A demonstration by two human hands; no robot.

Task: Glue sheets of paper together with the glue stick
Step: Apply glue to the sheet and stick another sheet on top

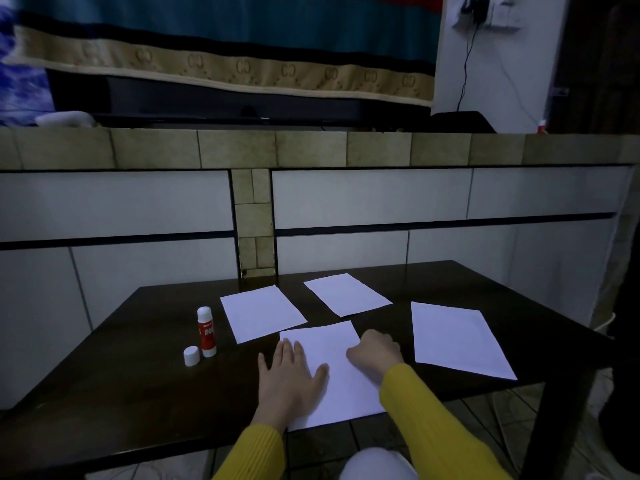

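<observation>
Several white paper sheets lie on a dark wooden table (138, 393). The nearest sheet (337, 379) lies at the front edge and sticks out over it. My left hand (287, 379) lies flat on its left side, fingers straight. My right hand (375, 351) rests on the sheet's right part with its fingers curled under; nothing shows in it. Other sheets lie at the back left (261, 311), back middle (346, 293) and right (457, 339). A red and white glue stick (206, 332) stands uncapped to the left, its white cap (191, 355) beside it.
A tiled wall and ledge (311, 148) rise just behind the table. A patterned cloth (225, 64) hangs above the ledge. A cable (464, 67) runs down from a wall socket at the upper right. My knee (377, 464) shows below the table's front edge.
</observation>
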